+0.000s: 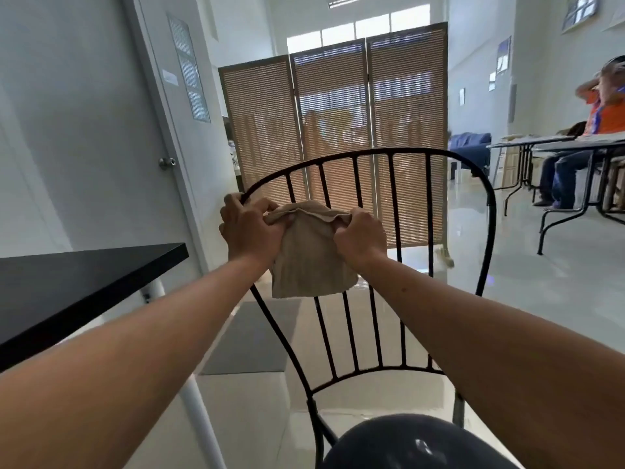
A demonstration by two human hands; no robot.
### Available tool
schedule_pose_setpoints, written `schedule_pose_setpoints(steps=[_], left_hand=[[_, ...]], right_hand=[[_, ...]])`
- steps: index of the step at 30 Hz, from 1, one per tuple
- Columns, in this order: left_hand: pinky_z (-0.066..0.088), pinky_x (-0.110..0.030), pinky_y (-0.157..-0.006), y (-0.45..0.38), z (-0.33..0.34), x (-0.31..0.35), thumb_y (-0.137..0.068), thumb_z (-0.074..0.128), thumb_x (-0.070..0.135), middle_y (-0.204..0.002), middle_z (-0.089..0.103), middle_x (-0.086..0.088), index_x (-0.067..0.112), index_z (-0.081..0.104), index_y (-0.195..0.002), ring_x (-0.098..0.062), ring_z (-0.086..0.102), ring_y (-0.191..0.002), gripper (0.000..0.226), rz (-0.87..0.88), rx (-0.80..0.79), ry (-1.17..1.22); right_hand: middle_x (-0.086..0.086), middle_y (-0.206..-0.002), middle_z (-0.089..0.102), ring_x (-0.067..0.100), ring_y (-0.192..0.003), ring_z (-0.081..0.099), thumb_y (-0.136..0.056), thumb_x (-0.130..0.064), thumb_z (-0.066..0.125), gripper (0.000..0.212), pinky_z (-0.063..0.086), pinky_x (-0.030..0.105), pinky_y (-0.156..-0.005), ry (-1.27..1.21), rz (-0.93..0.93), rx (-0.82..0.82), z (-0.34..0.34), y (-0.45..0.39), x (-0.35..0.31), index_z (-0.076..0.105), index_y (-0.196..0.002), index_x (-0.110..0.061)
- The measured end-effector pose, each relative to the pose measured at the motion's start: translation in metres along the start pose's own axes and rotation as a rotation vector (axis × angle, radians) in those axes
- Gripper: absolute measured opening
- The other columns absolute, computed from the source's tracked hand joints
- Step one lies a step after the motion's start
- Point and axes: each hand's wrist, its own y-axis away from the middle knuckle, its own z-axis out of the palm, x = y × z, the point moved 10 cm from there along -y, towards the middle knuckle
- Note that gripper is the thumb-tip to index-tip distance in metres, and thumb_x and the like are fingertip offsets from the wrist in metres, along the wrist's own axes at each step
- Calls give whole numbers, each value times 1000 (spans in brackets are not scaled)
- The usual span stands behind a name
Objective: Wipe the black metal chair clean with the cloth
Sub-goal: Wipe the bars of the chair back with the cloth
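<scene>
- Our left hand (248, 228) and right hand (360, 236) both grip the tan cloth (311, 262) with curled fingers.
- The cloth hangs in front of the black chair (487, 198) back.
- Our left fingers (233, 199) also touch its top bar.

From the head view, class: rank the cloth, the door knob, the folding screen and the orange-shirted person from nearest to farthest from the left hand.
From the left hand:
1. Cloth: gripped by it, hanging over the chair back.
2. Door knob: up to its left, on the door.
3. Folding screen: beyond the chair, mid-room.
4. Orange-shirted person: far right, seated at a table.
</scene>
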Motion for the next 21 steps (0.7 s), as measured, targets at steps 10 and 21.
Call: schedule_pose_setpoints(steps=[10,21], left_hand=[[36,-37,-98,-12,-20,21,-90,67,36,-134,52,-5,16,70,-98,-28,47,-124,22,149,-50,-134],[25,-31,-87,-22,-16,14,-92,60,39,-124,55,-2,20,62,-106,-24,49,-118,24,74,28,-112]], right_hand=[[8,-107,61,21,-88,58,-97,-15,53,20,29,19,-61,-25,-165,261,-23,11,-39,70,-105,-9],[9,-137,48,16,-118,51,-89,-6,55,42,49,20,-89,-373,-475,413,-8,37,-56,55,-131,-10]])
